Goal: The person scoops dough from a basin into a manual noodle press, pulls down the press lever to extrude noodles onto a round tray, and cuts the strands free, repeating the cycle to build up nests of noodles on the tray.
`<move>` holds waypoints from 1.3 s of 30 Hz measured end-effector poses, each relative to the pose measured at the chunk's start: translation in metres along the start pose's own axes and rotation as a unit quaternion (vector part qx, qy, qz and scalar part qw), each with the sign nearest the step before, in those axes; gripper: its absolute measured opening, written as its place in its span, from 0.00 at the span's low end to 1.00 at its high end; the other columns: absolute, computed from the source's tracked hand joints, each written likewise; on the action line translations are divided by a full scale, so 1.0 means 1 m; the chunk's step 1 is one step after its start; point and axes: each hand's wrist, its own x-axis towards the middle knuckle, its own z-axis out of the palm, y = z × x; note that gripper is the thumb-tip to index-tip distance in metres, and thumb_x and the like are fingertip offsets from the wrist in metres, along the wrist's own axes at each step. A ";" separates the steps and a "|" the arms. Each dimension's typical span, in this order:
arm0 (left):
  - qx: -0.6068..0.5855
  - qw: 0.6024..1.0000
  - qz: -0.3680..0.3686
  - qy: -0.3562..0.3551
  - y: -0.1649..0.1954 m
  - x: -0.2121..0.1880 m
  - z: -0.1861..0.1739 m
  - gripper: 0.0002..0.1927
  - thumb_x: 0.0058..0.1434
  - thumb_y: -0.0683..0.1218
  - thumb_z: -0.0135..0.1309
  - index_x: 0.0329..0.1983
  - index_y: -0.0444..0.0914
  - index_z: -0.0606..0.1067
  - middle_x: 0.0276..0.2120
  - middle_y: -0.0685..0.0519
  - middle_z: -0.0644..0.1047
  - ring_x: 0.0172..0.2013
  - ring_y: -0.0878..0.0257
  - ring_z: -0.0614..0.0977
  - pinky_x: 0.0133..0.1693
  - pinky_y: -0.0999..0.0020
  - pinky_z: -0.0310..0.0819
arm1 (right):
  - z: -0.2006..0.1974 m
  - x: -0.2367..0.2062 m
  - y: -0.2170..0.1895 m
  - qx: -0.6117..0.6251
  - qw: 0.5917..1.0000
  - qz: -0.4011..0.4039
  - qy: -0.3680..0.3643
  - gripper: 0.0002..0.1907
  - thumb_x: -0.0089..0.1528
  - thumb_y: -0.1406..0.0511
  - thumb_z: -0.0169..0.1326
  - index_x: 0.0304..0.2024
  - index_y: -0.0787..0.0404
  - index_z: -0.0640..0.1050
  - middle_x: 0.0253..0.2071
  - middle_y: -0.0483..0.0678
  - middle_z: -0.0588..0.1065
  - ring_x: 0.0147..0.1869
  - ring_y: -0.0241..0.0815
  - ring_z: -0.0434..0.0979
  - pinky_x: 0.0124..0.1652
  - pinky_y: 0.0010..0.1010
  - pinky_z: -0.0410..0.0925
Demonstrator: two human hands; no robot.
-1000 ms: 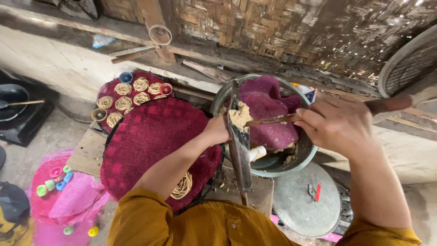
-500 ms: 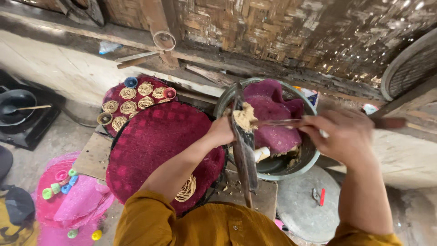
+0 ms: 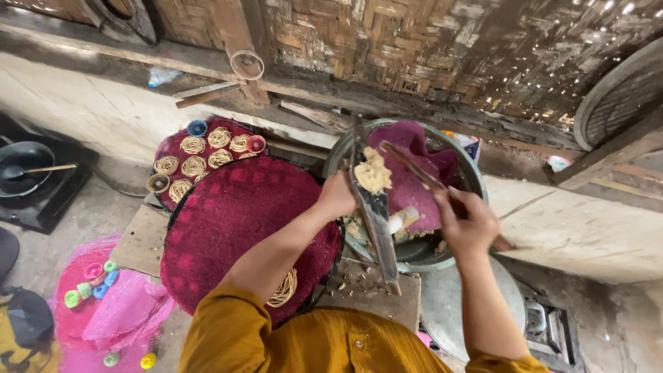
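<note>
Dough lump (image 3: 373, 173) sits on a flat metal blade (image 3: 376, 214) over the basin (image 3: 469, 173); looks soft, sticky, crumbly. Left hand (image 3: 336, 197) clasps the blade; right hand (image 3: 466, 221) holds a wooden stick (image 3: 414, 166). Red mat (image 3: 235, 228) left.

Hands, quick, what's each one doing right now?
Left hand: closed around the long metal blade carrying dough.
Right hand: closed on a thin wooden stick over the metal bowl.
</note>
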 end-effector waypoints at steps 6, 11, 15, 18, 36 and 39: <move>-0.047 0.997 -0.063 0.014 -0.004 0.006 0.020 0.24 0.56 0.57 0.58 0.53 0.40 0.77 0.48 0.42 0.80 0.49 0.44 0.81 0.50 0.54 0.75 | 0.020 -0.027 -0.012 -0.023 0.995 -0.098 -0.024 0.12 0.58 0.63 0.71 0.35 0.64 0.82 0.30 0.51 0.80 0.33 0.43 0.80 0.35 0.32 0.71; -0.034 0.993 -0.107 -0.031 -0.019 0.003 0.014 0.19 0.70 0.55 0.48 0.49 0.39 0.80 0.47 0.42 0.82 0.49 0.45 0.82 0.50 0.52 0.74 | 0.010 -0.028 0.005 0.288 0.925 0.177 -0.172 0.14 0.59 0.62 0.67 0.38 0.67 0.81 0.34 0.49 0.81 0.37 0.29 0.79 0.38 0.23 0.72; -0.124 0.990 0.063 -0.012 -0.012 -0.002 0.023 0.18 0.58 0.49 0.58 0.48 0.34 0.78 0.46 0.40 0.81 0.48 0.47 0.82 0.51 0.56 0.74 | 0.022 -0.018 0.008 0.144 0.962 0.212 -0.094 0.15 0.61 0.62 0.69 0.41 0.68 0.81 0.32 0.51 0.80 0.35 0.31 0.75 0.36 0.24 0.69; -0.062 0.990 -0.067 -0.108 -0.007 -0.001 0.028 0.14 0.61 0.49 0.57 0.45 0.36 0.81 0.44 0.43 0.82 0.45 0.49 0.84 0.50 0.57 0.75 | 0.026 -0.025 0.001 -0.003 0.993 0.088 -0.078 0.14 0.60 0.62 0.70 0.38 0.66 0.84 0.31 0.52 0.81 0.32 0.33 0.77 0.34 0.27 0.70; -0.588 0.655 0.423 -0.217 -0.056 -0.023 -0.111 0.28 0.60 0.31 0.64 0.63 0.37 0.72 0.61 0.48 0.72 0.59 0.49 0.80 0.51 0.55 0.85 | 0.043 -0.115 -0.009 0.579 0.627 0.343 -0.392 0.49 0.56 0.34 0.56 0.66 0.60 0.72 0.63 0.55 0.75 0.65 0.46 0.76 0.60 0.36 0.69; -0.544 0.723 0.391 -0.168 -0.034 -0.064 -0.131 0.34 0.58 0.35 0.66 0.68 0.39 0.72 0.63 0.50 0.73 0.59 0.53 0.81 0.55 0.56 0.82 | 0.066 -0.126 -0.049 0.737 0.347 0.364 -0.451 0.54 0.54 0.39 0.64 0.71 0.63 0.63 0.61 0.55 0.74 0.59 0.45 0.77 0.49 0.32 0.70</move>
